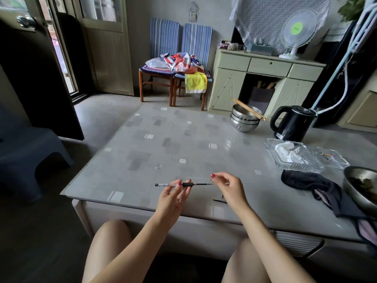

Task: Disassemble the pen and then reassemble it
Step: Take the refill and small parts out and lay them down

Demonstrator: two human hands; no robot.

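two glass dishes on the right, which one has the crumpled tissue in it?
The larger glass dish, nearer the black kettle. The smaller dish to its right has no tissue.

Thin black refill (202, 184) tip meets right hand (228, 187) fingertips; contact or grip can't be told. Clear pen barrel with black rubber grip (173, 184) partly covered by left hand (173, 198) fingers (179, 185). Small metal part (222, 196) and thin black piece (219, 200) on grey patterned bench (142, 160) half hidden behind right wrist, too small to identify. Steel bowl with dark green contents (361, 186) cut off by right edge. Dark cloth (318, 186) runs off frame at lower right. Barrel label print unreadable. Item in small glass ashtray (331, 158) too small to tell.
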